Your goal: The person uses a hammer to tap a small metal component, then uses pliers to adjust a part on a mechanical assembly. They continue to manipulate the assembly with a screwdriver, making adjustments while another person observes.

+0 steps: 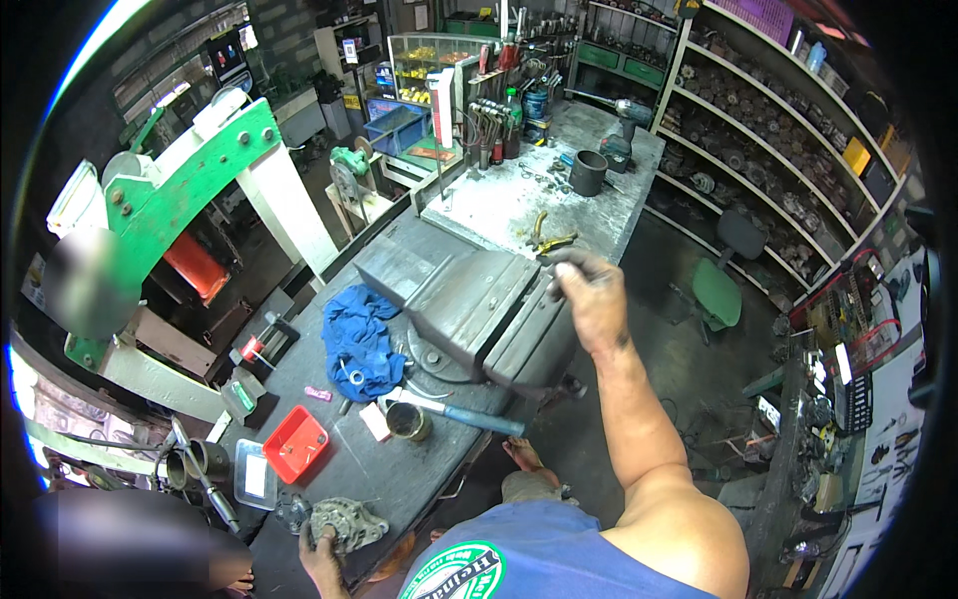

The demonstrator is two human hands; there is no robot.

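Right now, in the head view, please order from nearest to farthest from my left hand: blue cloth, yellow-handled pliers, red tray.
From the left hand:
1. Red tray: ahead, slightly left, on the dark bench.
2. Blue cloth: farther ahead, same bench.
3. Yellow-handled pliers: ahead and right, on the pale bench.

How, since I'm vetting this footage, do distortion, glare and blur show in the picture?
All in the head view: shelves bend toward a black rim; light along the left edge washes out white; smudged patches at far left and lower left; the vise and red tray look fairly sharp.
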